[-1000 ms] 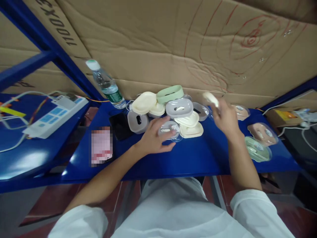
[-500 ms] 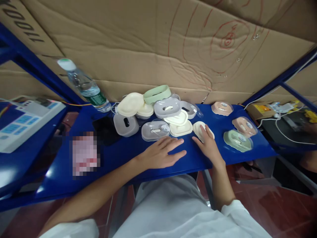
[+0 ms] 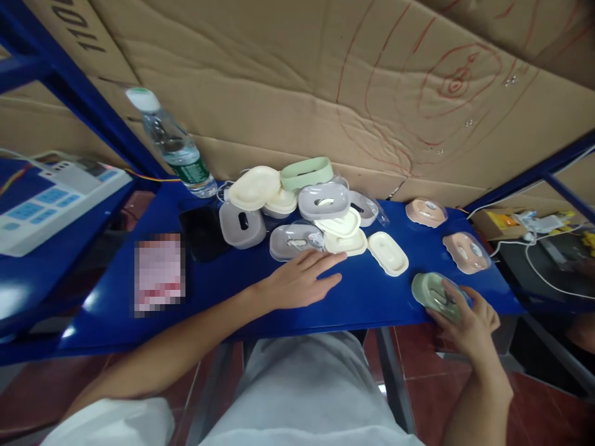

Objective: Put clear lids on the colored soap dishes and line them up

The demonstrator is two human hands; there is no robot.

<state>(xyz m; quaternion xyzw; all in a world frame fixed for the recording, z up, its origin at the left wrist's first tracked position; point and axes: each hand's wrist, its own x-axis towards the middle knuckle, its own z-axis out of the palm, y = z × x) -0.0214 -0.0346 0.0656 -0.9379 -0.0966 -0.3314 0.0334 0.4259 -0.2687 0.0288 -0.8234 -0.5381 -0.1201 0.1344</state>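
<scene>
My right hand point(image 3: 469, 319) is closed around a green oval plastic box point(image 3: 424, 288) with a clear cover, near the table's front right edge. My left hand point(image 3: 304, 282) holds nothing, its fingers spread over the blue table. Just beyond its fingertips are a grey box with a clear cover point(image 3: 290, 240) and stacked cream trays point(image 3: 348, 241). A single cream oval tray point(image 3: 388, 254) lies flat between my two hands. Behind the green box sit two pinkish boxes with clear covers, a nearer one point(image 3: 465, 251) and a farther one point(image 3: 424, 212).
Toward the back, grey boxes point(image 3: 242, 226), cream trays point(image 3: 255, 188) and a green ring-shaped part point(image 3: 307, 173) are piled up. A water bottle point(image 3: 186, 162), a dark phone point(image 3: 202, 232) and a power strip point(image 3: 51, 204) are on the left. Cardboard point(image 3: 279, 80) walls the back.
My right hand has left the cream tray, moved right and taken hold of the green box. My left hand stays spread in nearly the same place. The camera view has shifted slightly.
</scene>
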